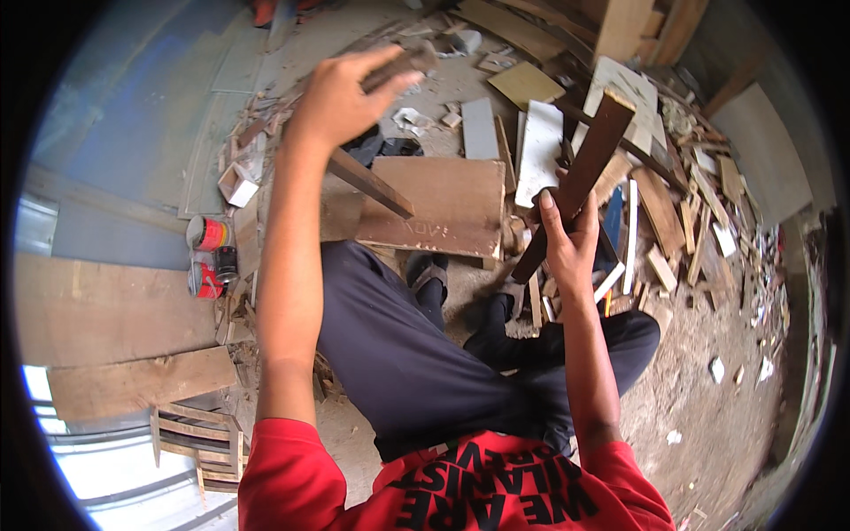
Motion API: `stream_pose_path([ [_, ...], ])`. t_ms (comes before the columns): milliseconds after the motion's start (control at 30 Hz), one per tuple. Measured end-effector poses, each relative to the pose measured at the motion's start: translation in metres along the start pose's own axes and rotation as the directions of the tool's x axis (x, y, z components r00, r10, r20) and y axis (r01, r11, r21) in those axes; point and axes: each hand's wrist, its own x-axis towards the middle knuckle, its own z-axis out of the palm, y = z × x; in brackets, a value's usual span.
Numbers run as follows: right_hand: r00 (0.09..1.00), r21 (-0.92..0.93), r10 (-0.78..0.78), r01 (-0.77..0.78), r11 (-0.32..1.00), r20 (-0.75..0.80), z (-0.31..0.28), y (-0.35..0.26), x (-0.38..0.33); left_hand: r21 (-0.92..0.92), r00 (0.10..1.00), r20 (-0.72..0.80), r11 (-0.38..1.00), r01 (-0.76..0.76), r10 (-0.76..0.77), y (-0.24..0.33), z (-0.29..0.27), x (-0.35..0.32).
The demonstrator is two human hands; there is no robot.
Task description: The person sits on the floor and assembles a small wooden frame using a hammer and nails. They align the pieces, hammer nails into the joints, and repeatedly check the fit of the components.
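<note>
My left hand [341,99] is raised at the upper left of centre, its fingers curled round a short, dull brown piece of wood [409,65] that is blurred. My right hand [574,237] grips a long dark brown wooden bar [595,146], which slants up and away to the right. Its lower end reaches down near my feet. Between the hands lies a worn brown wooden board [443,199], raised a little off the floor. Another dark wooden bar [376,186] rests over its left side, partly hidden behind my left forearm.
Offcuts and scrap wood [699,203] are heaped to the right. White panels [540,146] lean beyond the board. Red and dark tins [210,234] stand on the left, near large wooden sheets [115,310] and a slatted wooden piece [199,438]. My knees [398,327] are spread below the board.
</note>
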Motion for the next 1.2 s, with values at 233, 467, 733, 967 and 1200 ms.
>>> stream_pose_path([
  [233, 0.98, -0.121, -0.17, 0.182, 0.976, 0.107, 0.073, 0.023, 0.046, -0.041, 0.99, 0.058, 0.99, 0.134, -0.132, -0.004, 0.013, -0.035],
  [467, 0.936, -0.355, -0.327, 0.352, 0.866, 0.13, 0.099, 0.041, 0.065, -0.007, 1.0, 0.013, 1.0, 0.016, -0.016, 0.009, 0.016, -0.042],
  [733, 0.956, -0.405, -0.261, 0.293, 0.866, 0.132, 0.127, 0.027, 0.081, -0.105, 1.0, 0.019, 0.994, 0.001, 0.001, 0.016, 0.027, -0.033],
  [967, 0.839, -0.4, -0.511, 0.54, 0.74, 0.188, 0.128, 0.05, 0.096, -0.137, 0.988, 0.081, 0.98, 0.143, -0.133, 0.019, 0.032, -0.013],
  [1200, 0.859, -0.422, -0.474, 0.509, 0.75, 0.194, 0.123, 0.056, 0.101, -0.209, 0.991, 0.094, 0.971, 0.115, -0.097, 0.018, 0.044, -0.006],
])
